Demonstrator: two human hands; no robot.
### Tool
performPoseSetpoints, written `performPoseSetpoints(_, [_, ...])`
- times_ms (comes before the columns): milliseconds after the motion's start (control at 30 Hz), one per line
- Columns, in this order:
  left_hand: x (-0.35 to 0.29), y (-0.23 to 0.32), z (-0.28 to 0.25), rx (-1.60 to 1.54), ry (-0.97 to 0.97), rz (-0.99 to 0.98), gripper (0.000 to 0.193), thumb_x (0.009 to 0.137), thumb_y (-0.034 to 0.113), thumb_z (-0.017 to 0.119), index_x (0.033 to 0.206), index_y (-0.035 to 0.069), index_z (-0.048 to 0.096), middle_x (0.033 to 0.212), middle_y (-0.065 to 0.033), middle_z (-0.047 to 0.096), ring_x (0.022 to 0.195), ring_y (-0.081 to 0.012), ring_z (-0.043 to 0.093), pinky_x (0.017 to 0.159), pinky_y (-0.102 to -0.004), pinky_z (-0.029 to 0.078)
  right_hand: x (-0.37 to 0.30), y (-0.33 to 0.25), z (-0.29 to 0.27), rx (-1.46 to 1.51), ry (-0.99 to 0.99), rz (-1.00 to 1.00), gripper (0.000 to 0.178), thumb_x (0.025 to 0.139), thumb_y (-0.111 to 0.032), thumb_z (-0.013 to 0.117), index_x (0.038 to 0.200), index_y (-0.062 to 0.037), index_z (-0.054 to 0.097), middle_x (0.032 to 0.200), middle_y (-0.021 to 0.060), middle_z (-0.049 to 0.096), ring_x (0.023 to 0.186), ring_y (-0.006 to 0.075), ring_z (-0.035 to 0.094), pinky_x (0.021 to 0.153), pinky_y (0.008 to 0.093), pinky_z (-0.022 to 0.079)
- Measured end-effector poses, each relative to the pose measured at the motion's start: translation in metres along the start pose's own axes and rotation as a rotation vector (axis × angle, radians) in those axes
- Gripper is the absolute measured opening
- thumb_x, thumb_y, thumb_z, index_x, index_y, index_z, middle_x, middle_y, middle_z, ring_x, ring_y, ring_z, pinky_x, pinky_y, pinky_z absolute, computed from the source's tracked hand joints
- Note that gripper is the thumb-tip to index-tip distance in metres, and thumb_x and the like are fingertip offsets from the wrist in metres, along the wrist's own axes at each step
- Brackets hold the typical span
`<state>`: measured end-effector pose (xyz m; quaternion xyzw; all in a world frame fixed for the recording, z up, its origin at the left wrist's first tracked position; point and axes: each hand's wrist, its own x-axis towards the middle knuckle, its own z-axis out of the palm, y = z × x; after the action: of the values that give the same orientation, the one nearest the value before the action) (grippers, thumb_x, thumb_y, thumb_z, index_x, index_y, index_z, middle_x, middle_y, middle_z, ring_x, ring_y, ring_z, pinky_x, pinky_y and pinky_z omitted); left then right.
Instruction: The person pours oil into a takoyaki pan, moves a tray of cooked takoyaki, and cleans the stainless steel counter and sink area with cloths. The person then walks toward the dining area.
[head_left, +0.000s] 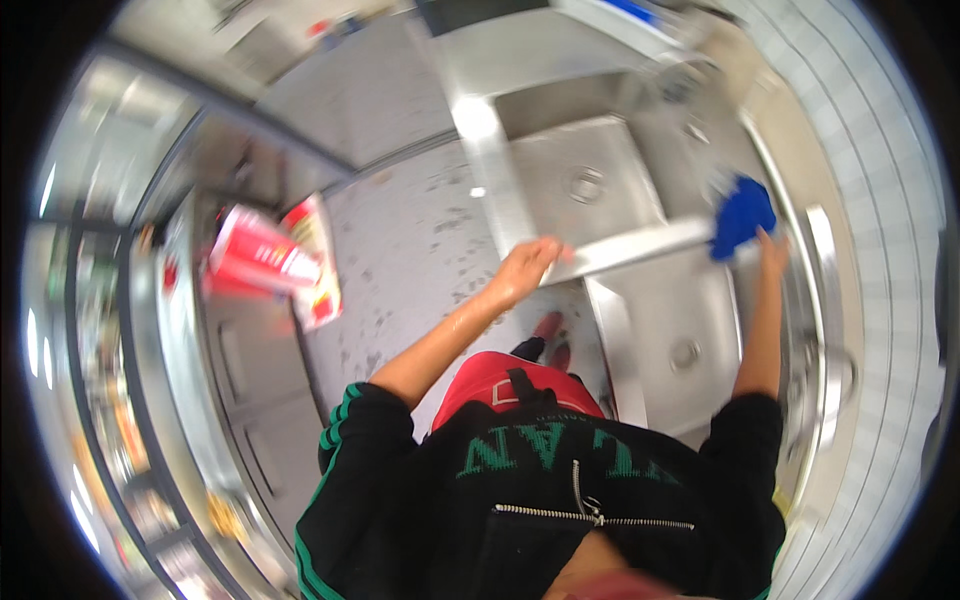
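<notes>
My right hand (pixel 771 256) grips a blue cloth (pixel 742 215) at the far end of the divider (pixel 630 246) between two steel sink basins. The cloth is bunched and blurred, and its upper edge hangs toward the far basin (pixel 560 200). At the opposite end of the divider, by the front rim, is my left hand (pixel 530 270). Its fingers are curled together, and I see nothing in them. Whether the fingertips touch the steel cannot be made out. The left forearm looks wet. Below the right arm lies the near basin (pixel 665 310) with a round drain.
A faucet (pixel 690 80) stands behind the far basin, near the white tiled wall (pixel 880 200). To the left, red and white packages (pixel 262 250) sit at the corner of a steel counter with drawers (pixel 260 370). Grey, dark-marked floor (pixel 400 230) lies between counter and sinks.
</notes>
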<state>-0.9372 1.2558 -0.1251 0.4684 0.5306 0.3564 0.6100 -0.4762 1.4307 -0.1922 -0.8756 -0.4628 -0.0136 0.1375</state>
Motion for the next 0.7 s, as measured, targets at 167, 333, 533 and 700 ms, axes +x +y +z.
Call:
performPoseSetpoints(167, [-0.184,-0.091,-0.076,0.1,0.473,-0.158,0.038,0.092,0.026,0.036,0.084,-0.001,0.062,0.076,-0.0087,0.058,0.076,-0.0175,0.051,0.074,-0.031,0.042,-0.115,-0.044,-0.001,0.964,-0.027,-0.481,0.023,0.092,-0.01,0.043,0.101,-0.0001,0.061,0.093,0.0086,0.064,0.086,0.0155,0.06,0.08,0.0256,0.045])
performPoseSetpoints(333, [-0.281,-0.148,-0.122,0.337,0.878,-0.235,0.023,0.087,0.01,0.038,0.085,-0.001,0.058,0.072,-0.0115,0.055,0.073,-0.0208,0.053,0.071,-0.0328,0.044,-0.242,-0.177,-0.018,1.096,-0.571,-0.559,0.024,0.092,-0.008,0.04,0.102,0.0008,0.06,0.092,0.0083,0.063,0.077,0.0127,0.059,0.073,0.0243,0.047])
performPoseSetpoints(533, [-0.346,-0.169,-0.19,-0.187,0.843,-0.169,0.037,0.071,-0.011,0.033,0.099,0.002,0.052,0.078,-0.0067,0.059,0.058,-0.0166,0.054,0.056,-0.029,0.046,-0.371,-0.348,-0.079,0.932,-1.338,-0.861,0.025,0.091,-0.01,0.045,0.112,-0.0019,0.054,0.098,0.0086,0.061,0.049,0.0053,0.048,0.046,0.0188,0.04])
performPoseSetpoints(700, [-0.433,-0.168,-0.29,-0.106,1.145,-0.251,0.041,0.07,-0.01,0.033,0.106,0.003,0.049,0.078,-0.0061,0.06,0.05,-0.0134,0.049,0.048,-0.0286,0.043,-0.493,-0.528,-0.09,1.7,-2.215,-0.907,0.033,0.089,-0.019,0.054,0.118,-0.0039,0.048,0.095,0.0081,0.059,0.057,0.0068,0.048,0.05,0.0195,0.042])
